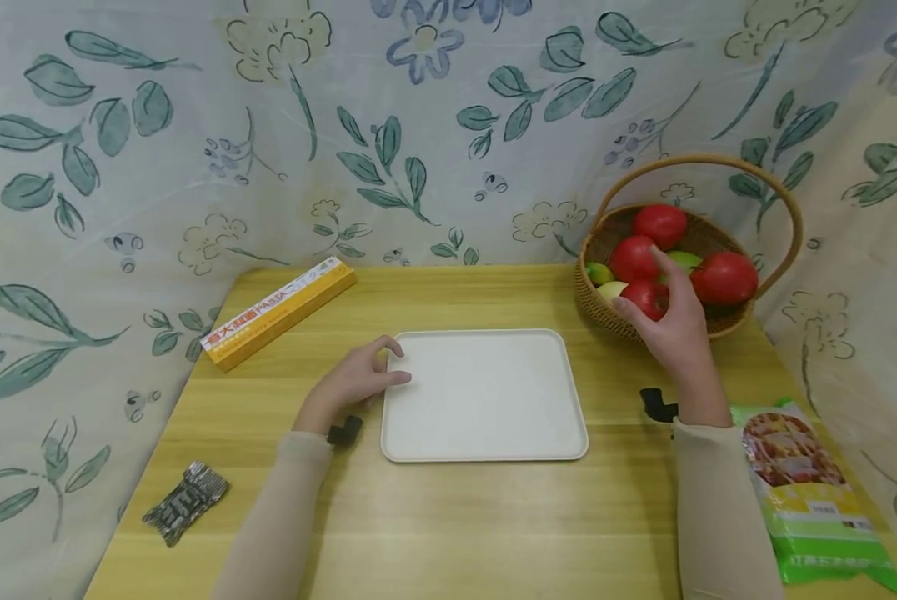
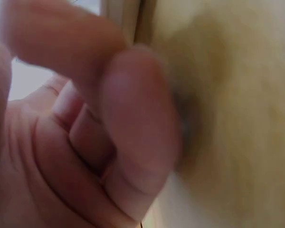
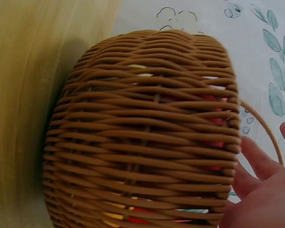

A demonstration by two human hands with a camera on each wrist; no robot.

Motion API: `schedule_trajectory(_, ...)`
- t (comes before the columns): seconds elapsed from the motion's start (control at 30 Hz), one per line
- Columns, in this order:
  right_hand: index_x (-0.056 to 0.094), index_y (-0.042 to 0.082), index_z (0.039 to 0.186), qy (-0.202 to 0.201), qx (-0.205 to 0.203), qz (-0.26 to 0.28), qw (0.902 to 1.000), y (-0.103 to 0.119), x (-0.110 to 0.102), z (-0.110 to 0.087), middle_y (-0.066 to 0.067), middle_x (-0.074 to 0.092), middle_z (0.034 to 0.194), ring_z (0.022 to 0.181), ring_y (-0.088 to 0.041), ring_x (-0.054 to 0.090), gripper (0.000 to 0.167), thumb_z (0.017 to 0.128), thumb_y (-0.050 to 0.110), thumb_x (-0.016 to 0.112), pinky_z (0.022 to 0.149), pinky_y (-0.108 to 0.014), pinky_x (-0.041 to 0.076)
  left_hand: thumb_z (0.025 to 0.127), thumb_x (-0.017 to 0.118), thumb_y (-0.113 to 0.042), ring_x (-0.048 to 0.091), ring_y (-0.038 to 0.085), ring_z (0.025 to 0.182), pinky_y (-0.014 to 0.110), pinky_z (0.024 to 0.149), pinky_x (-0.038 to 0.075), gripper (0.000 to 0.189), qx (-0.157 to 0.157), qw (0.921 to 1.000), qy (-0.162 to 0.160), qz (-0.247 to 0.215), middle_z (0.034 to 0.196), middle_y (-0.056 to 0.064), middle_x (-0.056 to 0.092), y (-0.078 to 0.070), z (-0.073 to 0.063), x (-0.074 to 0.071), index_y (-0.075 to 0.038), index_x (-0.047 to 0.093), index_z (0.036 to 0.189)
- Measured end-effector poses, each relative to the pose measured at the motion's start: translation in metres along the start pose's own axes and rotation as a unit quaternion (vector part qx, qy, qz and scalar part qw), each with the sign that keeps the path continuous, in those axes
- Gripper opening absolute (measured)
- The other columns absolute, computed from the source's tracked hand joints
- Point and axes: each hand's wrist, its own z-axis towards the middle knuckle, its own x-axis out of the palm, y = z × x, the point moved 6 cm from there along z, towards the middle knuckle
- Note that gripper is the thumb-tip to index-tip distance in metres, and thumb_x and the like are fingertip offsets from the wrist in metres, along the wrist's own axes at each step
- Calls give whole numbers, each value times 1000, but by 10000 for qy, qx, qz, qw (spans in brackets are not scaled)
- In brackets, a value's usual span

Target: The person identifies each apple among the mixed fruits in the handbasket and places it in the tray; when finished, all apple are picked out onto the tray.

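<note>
Four red fruits point(image 1: 660, 225) sit in a round wicker basket point(image 1: 597, 310) at the far right of the worktop point(image 1: 493, 529), with a pale yellow fruit point(image 1: 610, 290) and some green ones point(image 1: 598, 272) tucked among them. The basket's tall handle point(image 1: 699, 158) arches over the load. The right hand point(image 1: 677, 329) reaches over the near rim, thumb and fingers spread apart about the front red fruit, gripping nothing; whether a fingertip touches it is hard to tell. Left of the basket, a white tray point(image 1: 486, 396) lies flat and bears nothing. At its left edge rests the left hand point(image 1: 353, 375), loosely curled, thumb and forefinger apart, apparently holding nothing. Beyond, a yellow pasta box point(image 1: 279, 314) lies aslant; a dark wrapped packet point(image 1: 186, 502) lies near left, a green food bag point(image 1: 816, 492) near right.
</note>
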Motion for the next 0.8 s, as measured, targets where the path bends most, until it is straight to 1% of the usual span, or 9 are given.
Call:
schedule_trajectory(0.13, 26, 31, 169, 69, 168, -107, 9998, -5, 1, 2, -5, 31, 175, 157, -40, 32, 89, 96, 41, 77, 125, -72, 26, 93, 82, -44, 52, 18, 46, 29, 48, 42, 48, -90, 9999, 90, -68, 56, 3, 58, 7, 0, -1, -25, 55, 128)
schedule_trajectory(0.27, 25, 30, 169, 96, 260, -225, 9994, -12, 1, 5, -9, 30, 174, 156, -43, 32, 90, 96, 44, 76, 123, -75, 27, 92, 84, -40, 58, 18, 48, 29, 48, 49, 49, -226, 9996, 155, -33, 62, 6, 64, 12, 0, -1, -24, 54, 128)
schedule_trajectory(0.4, 27, 27, 169, 51, 263, -441, 9987, -17, -1, 7, -15, 34, 172, 153, -47, 35, 90, 96, 45, 76, 121, -76, 29, 91, 85, -33, 62, 21, 49, 31, 49, 54, 52, -320, 9992, 233, -100, 69, 9, 67, 12, -3, -1, -23, 52, 130)
schedule_trajectory(0.5, 28, 22, 168, 43, 263, -667, 9974, -20, -2, 8, -18, 35, 170, 152, -48, 36, 90, 96, 47, 75, 120, -76, 31, 91, 85, -30, 63, 21, 49, 32, 50, 55, 53, -315, 9990, 277, -131, 71, 9, 68, 10, -4, -1, -22, 51, 132)
schedule_trajectory(0.67, 30, 19, 167, 73, 328, -991, 9945, -23, -2, 8, -18, 34, 171, 152, -47, 35, 90, 96, 50, 75, 118, -77, 32, 92, 84, -28, 63, 21, 50, 31, 50, 54, 53, -273, 9992, 294, -92, 72, 9, 68, 10, -4, 0, -21, 50, 132)
schedule_trajectory(0.8, 33, 16, 165, 71, 437, -1347, 9899, -25, -2, 7, -22, 35, 169, 149, -50, 36, 88, 96, 53, 72, 114, -79, 34, 92, 84, -28, 63, 21, 50, 30, 50, 53, 53, -276, 9992, 286, -94, 72, 9, 68, 12, -2, 0, -21, 51, 132)
